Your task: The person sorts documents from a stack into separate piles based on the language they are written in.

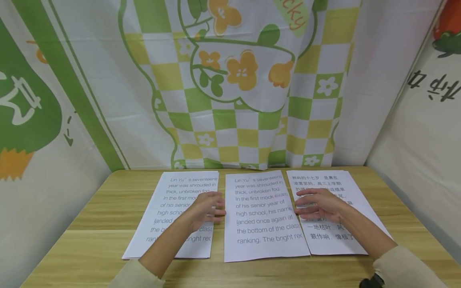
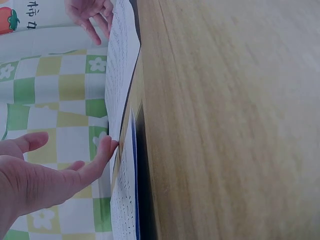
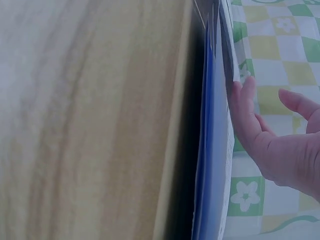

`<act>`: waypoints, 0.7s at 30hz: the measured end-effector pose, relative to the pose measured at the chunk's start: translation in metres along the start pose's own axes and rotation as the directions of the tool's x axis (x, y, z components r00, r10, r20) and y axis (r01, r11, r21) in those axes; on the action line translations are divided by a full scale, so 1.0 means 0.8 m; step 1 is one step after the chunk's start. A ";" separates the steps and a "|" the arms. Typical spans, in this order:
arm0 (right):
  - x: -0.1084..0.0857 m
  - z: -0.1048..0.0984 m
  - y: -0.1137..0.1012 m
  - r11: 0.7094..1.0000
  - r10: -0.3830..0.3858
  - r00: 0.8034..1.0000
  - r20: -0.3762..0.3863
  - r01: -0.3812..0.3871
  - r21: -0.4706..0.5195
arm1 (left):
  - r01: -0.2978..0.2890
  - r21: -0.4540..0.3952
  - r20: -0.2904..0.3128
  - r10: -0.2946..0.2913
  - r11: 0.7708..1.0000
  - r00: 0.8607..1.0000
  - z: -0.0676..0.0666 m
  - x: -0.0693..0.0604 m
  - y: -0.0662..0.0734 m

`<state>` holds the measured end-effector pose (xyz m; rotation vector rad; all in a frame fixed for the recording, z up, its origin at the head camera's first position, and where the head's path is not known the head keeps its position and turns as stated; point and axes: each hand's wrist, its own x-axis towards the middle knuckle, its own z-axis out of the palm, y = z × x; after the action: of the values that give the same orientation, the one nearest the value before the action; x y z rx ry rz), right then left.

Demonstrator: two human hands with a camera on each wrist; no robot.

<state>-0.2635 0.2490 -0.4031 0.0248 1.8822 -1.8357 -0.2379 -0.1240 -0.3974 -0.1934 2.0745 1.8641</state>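
Three lots of white printed paper lie side by side on the wooden table. The middle sheet (image 1: 264, 220) carries large English text and sits slightly askew, its lower right corner meeting the right-hand paper. My left hand (image 1: 203, 210) is above the English-printed left stack (image 1: 155, 230), its fingertips near the middle sheet's left edge. Over the right stack (image 1: 335, 242), printed in Chinese, is my right hand (image 1: 322, 205), with fingertips at the middle sheet's right edge. Both hands have spread, gently bent fingers and grip nothing. In the right wrist view, little-finger-side fingertips touch or nearly touch paper.
The wooden table (image 1: 97, 224) extends around the papers. A checked, flowered cloth (image 1: 230, 132) hangs behind it, with white printed curtains (image 1: 414, 132) at the sides. A blue layer (image 3: 202, 165) shows under paper in the right wrist view.
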 end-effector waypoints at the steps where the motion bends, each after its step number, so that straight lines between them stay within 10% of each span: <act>1: 0.000 0.000 0.000 1.000 -0.001 1.000 0.003 0.001 0.000 | -0.001 0.001 0.000 0.001 1.000 1.000 0.000 0.000 0.000; 21: 0.002 0.033 0.005 0.929 -0.158 0.983 -0.097 0.115 -0.352 | -0.002 0.001 0.011 0.002 1.000 1.000 -0.001 0.001 0.000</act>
<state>-0.2549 0.2239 -0.4063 -0.1196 2.3241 -1.5931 -0.2393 -0.1248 -0.3974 -0.1806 2.0688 1.8608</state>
